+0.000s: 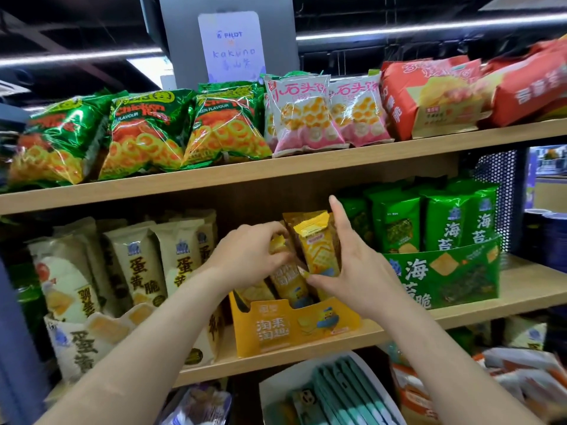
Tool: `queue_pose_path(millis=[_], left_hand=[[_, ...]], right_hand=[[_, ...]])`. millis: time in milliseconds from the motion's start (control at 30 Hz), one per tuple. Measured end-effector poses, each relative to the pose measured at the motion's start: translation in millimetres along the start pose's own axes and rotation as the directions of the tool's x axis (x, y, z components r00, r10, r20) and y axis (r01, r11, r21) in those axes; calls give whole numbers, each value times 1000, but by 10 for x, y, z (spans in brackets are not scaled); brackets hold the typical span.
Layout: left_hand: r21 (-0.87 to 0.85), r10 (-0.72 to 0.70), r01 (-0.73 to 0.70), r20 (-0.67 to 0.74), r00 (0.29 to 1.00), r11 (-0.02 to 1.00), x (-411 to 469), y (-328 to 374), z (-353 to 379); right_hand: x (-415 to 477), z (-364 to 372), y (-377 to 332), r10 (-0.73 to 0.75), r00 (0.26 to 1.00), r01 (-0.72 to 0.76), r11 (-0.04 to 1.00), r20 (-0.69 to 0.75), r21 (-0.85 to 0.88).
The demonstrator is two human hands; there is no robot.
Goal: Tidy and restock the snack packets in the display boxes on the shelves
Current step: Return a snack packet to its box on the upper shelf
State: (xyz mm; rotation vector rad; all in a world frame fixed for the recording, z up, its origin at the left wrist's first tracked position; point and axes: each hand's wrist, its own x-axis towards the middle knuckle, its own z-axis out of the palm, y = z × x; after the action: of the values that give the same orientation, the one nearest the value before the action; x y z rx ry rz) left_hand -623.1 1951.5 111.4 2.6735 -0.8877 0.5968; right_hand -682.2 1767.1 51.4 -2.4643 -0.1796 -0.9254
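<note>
Centre frame, middle shelf (429, 317): seating packet (316, 250) upright in yellow box (294, 329), right hand (352, 265) clamping it thumb-under, left hand (248, 256) pinching its neighbour (277, 242). Restocking seemingly partway (box looking underfilled); lower-right loose packets (515, 369) probably awaiting tidying.

Bright, glary, blurred edges (wide-angle)
</note>
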Motion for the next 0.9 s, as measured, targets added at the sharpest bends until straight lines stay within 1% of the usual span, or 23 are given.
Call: queue_pose_path(millis=[67, 133, 200, 300, 367, 400, 433, 467, 500, 533, 567, 600, 633, 667, 700, 733, 800, 900], left_hand=[[-82, 28, -24, 46, 999, 996, 19, 9, -3], [-92, 80, -73, 72, 994, 993, 54, 52, 9], [-64, 114, -108, 97, 989, 992, 99, 94, 42], [-89, 110, -97, 147, 983, 991, 157, 161, 72], [-157, 119, -89, 200, 973, 984, 196, 210, 50], [-247, 123, -69, 212, 969, 967, 210, 227, 28], [-346, 110, -36, 195, 975, 938, 222, 221, 2], [-427, 67, 3, 148, 987, 904, 234, 195, -19], [-432, -10, 44, 81, 997, 901, 244, 148, -37], [-336, -87, 85, 9, 996, 938, 267, 92, -55], [-164, -140, 134, -23, 990, 977, 302, 17, -61], [-13, -180, 180, 10, 984, 984, 322, -40, -60], [78, -223, 216, 94, 970, 973, 334, -73, -51], [111, -261, 244, 181, 948, 963, 344, -83, -37], [107, -281, 263, 234, 931, 959, 360, -88, -15], [89, -286, 273, 249, 925, 958, 382, -73, 0], [48, -297, 294, 233, 926, 955, 435, -33, 41], [96, -337, 323, 231, 913, 941, 513, 10, 116]], right_hand=[[42, -16, -28, -76, 997, 76, 997, -17, -26], [95, 6, -37, -123, 992, 122, 987, -5, -102], [125, 55, -12, -95, 995, 96, 978, 13, -186], [117, 120, -3, -67, 996, 49, 953, -51, -298], [140, 149, -45, -74, 993, 40, 944, -92, -328], [159, 161, -66, -67, 992, 28, 943, -107, -331], [175, 178, -75, -50, 991, 8, 947, -123, -321], [185, 199, -67, -25, 990, -17, 953, -137, -302], [183, 217, -45, 3, 989, -43, 961, -145, -274], [179, 239, -10, 33, 989, -67, 970, -147, -232], [169, 259, 28, 63, 988, -88, 980, -143, -179], [159, 275, 59, 88, 987, -105, 987, -134, -123], [153, 288, 82, 100, 987, -111, 991, -129, -77], [145, 303, 96, 104, 987, -110, 993, -125, -40], [137, 313, 100, 106, 987, -107, 994, -119, -6], [131, 322, 100, 107, 988, -106, 994, -111, 21], [128, 330, 100, 108, 990, -104, 993, -95, 47], [136, 327, 109, 100, 993, -98, 995, -64, 36]])
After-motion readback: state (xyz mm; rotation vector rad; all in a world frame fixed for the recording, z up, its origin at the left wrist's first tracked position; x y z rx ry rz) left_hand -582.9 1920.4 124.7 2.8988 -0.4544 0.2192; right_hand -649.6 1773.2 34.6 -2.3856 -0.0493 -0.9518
